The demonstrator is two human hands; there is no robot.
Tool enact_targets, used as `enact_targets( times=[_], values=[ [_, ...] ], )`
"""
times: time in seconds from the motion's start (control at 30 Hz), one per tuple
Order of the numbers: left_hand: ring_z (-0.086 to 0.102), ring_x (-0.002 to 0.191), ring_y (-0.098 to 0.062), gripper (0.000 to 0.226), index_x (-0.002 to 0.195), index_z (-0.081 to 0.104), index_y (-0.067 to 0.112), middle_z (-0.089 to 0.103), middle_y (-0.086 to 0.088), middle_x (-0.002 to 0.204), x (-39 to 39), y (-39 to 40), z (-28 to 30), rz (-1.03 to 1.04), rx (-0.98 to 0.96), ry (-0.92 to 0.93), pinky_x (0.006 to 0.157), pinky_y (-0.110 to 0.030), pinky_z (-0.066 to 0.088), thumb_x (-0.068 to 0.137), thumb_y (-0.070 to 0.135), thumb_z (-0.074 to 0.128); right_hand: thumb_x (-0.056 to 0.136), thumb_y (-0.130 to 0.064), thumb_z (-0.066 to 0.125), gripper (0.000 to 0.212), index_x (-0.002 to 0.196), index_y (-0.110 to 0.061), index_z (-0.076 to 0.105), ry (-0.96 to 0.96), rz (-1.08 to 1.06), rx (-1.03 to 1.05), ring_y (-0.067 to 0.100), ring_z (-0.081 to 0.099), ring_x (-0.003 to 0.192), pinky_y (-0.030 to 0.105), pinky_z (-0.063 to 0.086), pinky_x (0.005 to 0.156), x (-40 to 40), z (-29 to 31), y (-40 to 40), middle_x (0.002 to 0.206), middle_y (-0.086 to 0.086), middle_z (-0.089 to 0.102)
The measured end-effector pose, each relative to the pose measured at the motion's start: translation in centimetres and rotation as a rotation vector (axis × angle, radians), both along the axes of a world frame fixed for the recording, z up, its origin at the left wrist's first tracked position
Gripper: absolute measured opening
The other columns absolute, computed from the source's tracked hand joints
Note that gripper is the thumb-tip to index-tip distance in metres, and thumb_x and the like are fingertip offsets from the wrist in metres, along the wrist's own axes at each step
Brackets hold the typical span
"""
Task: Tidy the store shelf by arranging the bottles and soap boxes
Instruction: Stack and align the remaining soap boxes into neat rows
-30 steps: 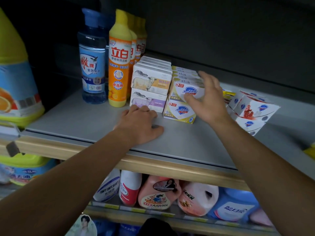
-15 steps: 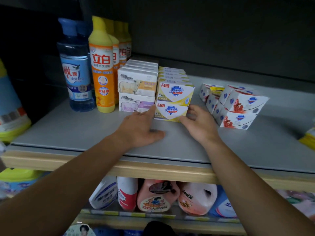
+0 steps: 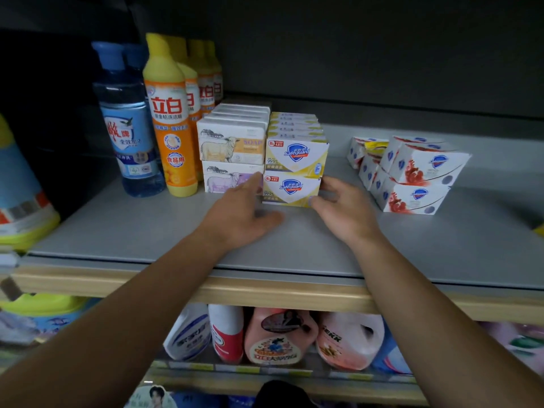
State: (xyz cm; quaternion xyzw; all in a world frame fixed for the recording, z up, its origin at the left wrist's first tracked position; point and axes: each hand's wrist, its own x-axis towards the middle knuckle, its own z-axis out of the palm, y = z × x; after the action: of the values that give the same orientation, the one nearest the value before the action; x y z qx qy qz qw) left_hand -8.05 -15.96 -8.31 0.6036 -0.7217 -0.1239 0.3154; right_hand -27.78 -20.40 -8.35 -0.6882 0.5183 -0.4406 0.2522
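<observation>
Fingers (image 3: pixel 329 184) of both hands curled against the lower yellow-and-white Safeguard soap box (image 3: pixel 290 188), a second box stacked above.

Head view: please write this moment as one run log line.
left hand: open, on grey shelf | right hand: fingers at lower yellow-and-white Safeguard soap box | red-and-white soap boxes: askew

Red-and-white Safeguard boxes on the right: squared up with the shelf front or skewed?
Skewed. The red-and-white Safeguard boxes sit turned at an angle to the shelf edge, unlike the yellow Safeguard stack, which faces straight forward.
</observation>
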Motion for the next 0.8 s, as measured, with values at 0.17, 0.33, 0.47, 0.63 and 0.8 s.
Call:
enact_targets(
  times=[0.17, 0.33, 0.47, 0.63, 0.8],
  values=[
    [0.049, 0.124, -0.017, 0.079, 0.148, 0.033, 0.031, 0.05, 0.009, 0.142, 0.13, 0.34, 0.05, -0.086, 0.002, -0.038, 0.102, -0.033, 0.041, 0.079, 0.052, 0.065, 0.079, -0.017, 0.065, 0.029, 0.101, -0.034, 0.073, -0.05, -0.01, 0.014, -0.005, 0.065, 0.088, 0.02, 0.049, 0.08, -0.05, 0.07, 0.22, 0.094, -0.017, 0.073],
    [0.042, 0.135, -0.022, 0.094, 0.151, 0.021, 0.034, 0.044, 0.006, 0.149, -0.05, 0.3, 0.41, -0.085, 0.072, -0.101, 0.108, -0.042, 0.037, 0.068, 0.067, 0.052, 0.079, -0.023, 0.065, 0.029, 0.103, -0.036, 0.073, -0.007, 0.014, 0.032, -0.001, 0.066, 0.087, 0.025, 0.052, 0.083, -0.21, 0.26, 0.32, 0.095, -0.02, 0.073],
    [0.04, 0.136, -0.021, 0.096, 0.152, 0.021, 0.031, 0.042, 0.006, 0.151, -0.09, 0.44, 0.52, -0.077, 0.071, -0.103, 0.109, -0.042, 0.036, 0.068, 0.067, 0.051, 0.079, -0.026, 0.068, 0.033, 0.109, -0.039, 0.071, 0.001, 0.045, 0.064, 0.006, 0.069, 0.089, 0.034, 0.053, 0.093, -0.16, 0.38, 0.46, 0.099, -0.018, 0.073],
    [0.039, 0.137, -0.02, 0.092, 0.151, 0.024, 0.033, 0.042, 0.007, 0.15, -0.03, 0.45, 0.49, -0.076, 0.064, -0.085, 0.109, -0.042, 0.036, 0.069, 0.066, 0.052, 0.079, -0.026, 0.067, 0.033, 0.109, -0.038, 0.071, 0.007, 0.055, 0.075, 0.005, 0.068, 0.091, 0.033, 0.052, 0.093, -0.12, 0.45, 0.55, 0.1, -0.016, 0.073],
    [0.044, 0.131, -0.017, 0.087, 0.148, 0.03, 0.034, 0.045, 0.009, 0.147, -0.03, 0.3, 0.29, -0.063, 0.043, -0.036, 0.107, -0.037, 0.039, 0.071, 0.061, 0.058, 0.08, -0.023, 0.067, 0.047, 0.124, -0.036, 0.06, -0.059, 0.004, 0.055, -0.002, 0.065, 0.091, 0.018, 0.048, 0.076, 0.15, 0.55, 0.68, 0.118, -0.023, 0.064]
  ],
)
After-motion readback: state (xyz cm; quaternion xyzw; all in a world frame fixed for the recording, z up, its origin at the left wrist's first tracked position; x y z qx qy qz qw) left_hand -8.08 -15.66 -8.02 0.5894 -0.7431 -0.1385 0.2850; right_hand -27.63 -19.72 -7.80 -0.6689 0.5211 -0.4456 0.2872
